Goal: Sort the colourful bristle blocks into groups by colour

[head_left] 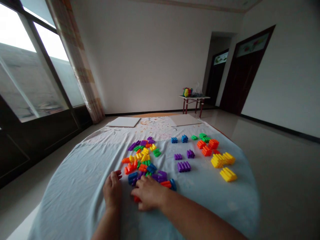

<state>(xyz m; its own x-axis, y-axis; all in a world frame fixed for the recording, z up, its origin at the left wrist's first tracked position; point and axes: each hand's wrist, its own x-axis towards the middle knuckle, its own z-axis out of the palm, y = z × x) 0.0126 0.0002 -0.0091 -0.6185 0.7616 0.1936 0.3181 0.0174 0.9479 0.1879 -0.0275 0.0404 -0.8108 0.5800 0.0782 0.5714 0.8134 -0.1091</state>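
Note:
Colourful ribbed plastic pieces lie in a mixed pile on the cloth-covered table (82, 173). At the pile's near edge, my right hand (148, 192) reaches over the pieces, its fingers curled down on a red piece (136, 199) that is mostly hidden. Left of the pile rests my left hand (113, 186), fingers apart and holding nothing. To the right, pieces stand grouped by colour: blue (184, 138), purple (184, 166), green (204, 137), orange (206, 151) and yellow (228, 174).
Two flat boards lie at the table's far side, one on the left (124, 122) and one on the right (185, 120). Beyond them, a small table (194, 97) holds a colourful bag and a clear plastic bag. A curtain hangs by the left window.

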